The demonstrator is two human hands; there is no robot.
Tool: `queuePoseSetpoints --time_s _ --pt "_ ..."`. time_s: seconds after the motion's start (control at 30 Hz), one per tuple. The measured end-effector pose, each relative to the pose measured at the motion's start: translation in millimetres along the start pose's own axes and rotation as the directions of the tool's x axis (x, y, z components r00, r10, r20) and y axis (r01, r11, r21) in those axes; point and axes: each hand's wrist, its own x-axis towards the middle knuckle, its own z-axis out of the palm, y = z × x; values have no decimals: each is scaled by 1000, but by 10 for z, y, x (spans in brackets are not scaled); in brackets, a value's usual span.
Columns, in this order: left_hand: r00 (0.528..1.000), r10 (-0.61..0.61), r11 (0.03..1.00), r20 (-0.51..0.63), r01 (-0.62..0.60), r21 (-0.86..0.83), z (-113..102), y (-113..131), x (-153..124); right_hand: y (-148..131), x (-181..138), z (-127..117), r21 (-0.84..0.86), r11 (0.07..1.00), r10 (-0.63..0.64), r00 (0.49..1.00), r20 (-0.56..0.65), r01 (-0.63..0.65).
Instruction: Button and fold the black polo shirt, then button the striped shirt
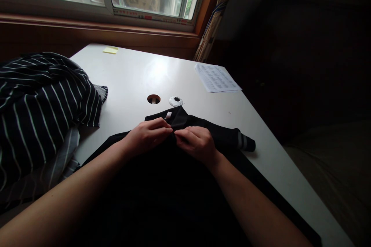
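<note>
A black garment (pixel 174 185) lies spread on the white table (pixel 136 73) in front of me, with a small white label (pixel 168 115) at its collar and a sleeve with white cuff stripes (pixel 242 141) reaching right. My left hand (pixel 147 136) and my right hand (pixel 197 142) meet at the collar area, fingers curled and pinching the black fabric just below the label. Both forearms rest over the garment.
A heap of dark clothes with white stripes (pixel 40 112) covers the table's left side. A round cable hole (pixel 153 98) and its loose cap (pixel 175 101) lie beyond the garment. Printed paper sheets (pixel 217 79) sit at the far right edge, a yellow sticky note (pixel 110 50) near the window.
</note>
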Motion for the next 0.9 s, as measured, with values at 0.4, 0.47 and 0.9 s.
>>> queuePoseSetpoints --time_s 0.4,0.47,0.9 --pt "1000 7 1000 -18 -7 -3 2 27 23 -6 -28 14 -23 1000 9 1000 -16 -9" --pt "1000 12 1000 -21 -12 5 -4 33 25 -8 -26 12 -17 1000 6 1000 -22 -6" --pt "999 6 1000 -44 -6 13 -12 41 21 -65 21 -9 156 984 92 996 -21 -88"
